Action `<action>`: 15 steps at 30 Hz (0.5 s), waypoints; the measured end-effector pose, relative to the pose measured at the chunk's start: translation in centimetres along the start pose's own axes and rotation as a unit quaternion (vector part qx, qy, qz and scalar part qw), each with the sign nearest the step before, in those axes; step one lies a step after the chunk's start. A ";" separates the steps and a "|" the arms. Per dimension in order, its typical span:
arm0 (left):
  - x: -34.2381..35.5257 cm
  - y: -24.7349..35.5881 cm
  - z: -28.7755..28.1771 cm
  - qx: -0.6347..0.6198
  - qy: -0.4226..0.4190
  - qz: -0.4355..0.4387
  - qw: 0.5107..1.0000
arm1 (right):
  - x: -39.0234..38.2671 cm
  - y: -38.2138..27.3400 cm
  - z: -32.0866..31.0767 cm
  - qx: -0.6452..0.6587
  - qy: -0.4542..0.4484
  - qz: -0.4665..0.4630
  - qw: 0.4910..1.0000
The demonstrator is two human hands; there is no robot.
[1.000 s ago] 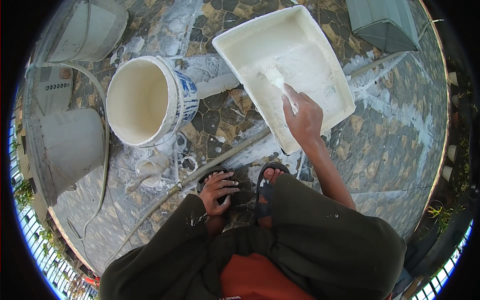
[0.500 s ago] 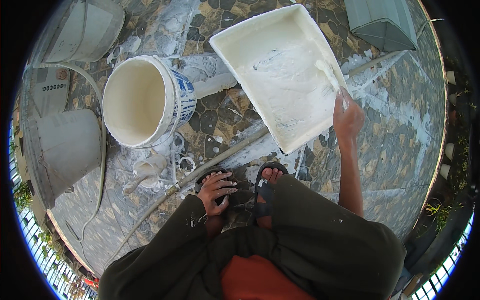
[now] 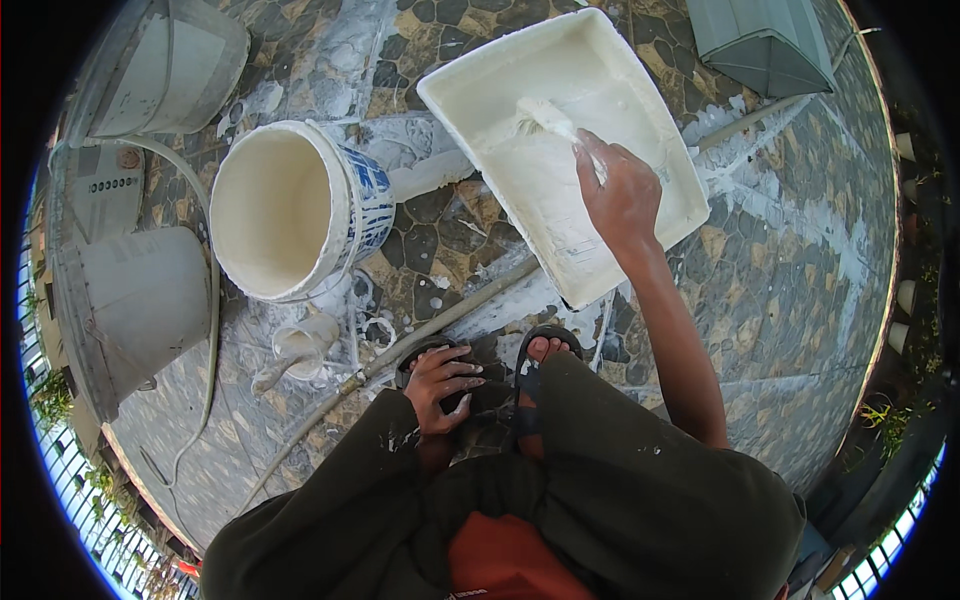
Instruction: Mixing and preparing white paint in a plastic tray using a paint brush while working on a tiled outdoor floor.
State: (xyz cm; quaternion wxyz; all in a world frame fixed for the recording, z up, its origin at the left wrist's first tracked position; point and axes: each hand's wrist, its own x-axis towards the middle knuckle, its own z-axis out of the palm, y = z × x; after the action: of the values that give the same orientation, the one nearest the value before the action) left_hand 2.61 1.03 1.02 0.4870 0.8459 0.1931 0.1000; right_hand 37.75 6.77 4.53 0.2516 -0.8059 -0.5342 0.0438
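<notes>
A white-coated paintbrush [image 3: 548,117] is gripped by my right hand [image 3: 622,195], fingers wrapped round its handle. Its bristles touch the inner floor of a large rectangular white tray [image 3: 647,110], toward the tray's far side. White paint coats the tray's bottom and walls. My left hand [image 3: 440,388] hangs over my left sandal, fingers apart and flecked with white, holding nothing. Left of the tray, a white bucket with blue markings [image 3: 370,205] leans its mouth toward me, its inner wall coated pale.
A small white paint-crusted cup [image 3: 310,340] stands below the bucket, close to a hose [image 3: 420,332] crossing the stone floor. Grey tubs [image 3: 150,290] line the left, with a cable [image 3: 212,300] beside them. A grey metal container [image 3: 765,50] lies at the far right.
My right hand has moved left and away from the tray's right rim, carrying the paintbrush to the tray's far middle. My left hand has barely moved.
</notes>
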 end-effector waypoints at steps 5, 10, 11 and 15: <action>6.6 0.4 0.6 -0.279 -0.005 -0.150 0.948 | -0.5 2.9 -4.1 0.027 0.084 0.055 0.995; 13.6 0.5 3.5 -0.565 -0.017 -0.268 0.780 | -2.5 4.5 -6.9 0.019 0.077 0.112 0.991; 14.5 0.8 4.0 -0.569 0.000 -0.262 0.780 | -3.0 4.9 -7.1 -0.008 0.079 0.114 0.990; 15.6 1.3 4.9 -0.599 0.044 -0.271 0.753 | -4.9 5.2 -7.3 -0.114 0.054 0.131 0.983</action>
State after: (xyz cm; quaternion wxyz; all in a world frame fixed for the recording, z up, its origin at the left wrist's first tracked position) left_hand 18.80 3.23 -0.66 0.8916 0.2885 0.3355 0.0960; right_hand 42.53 -1.76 7.59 0.1783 -0.8937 -0.4107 -0.0288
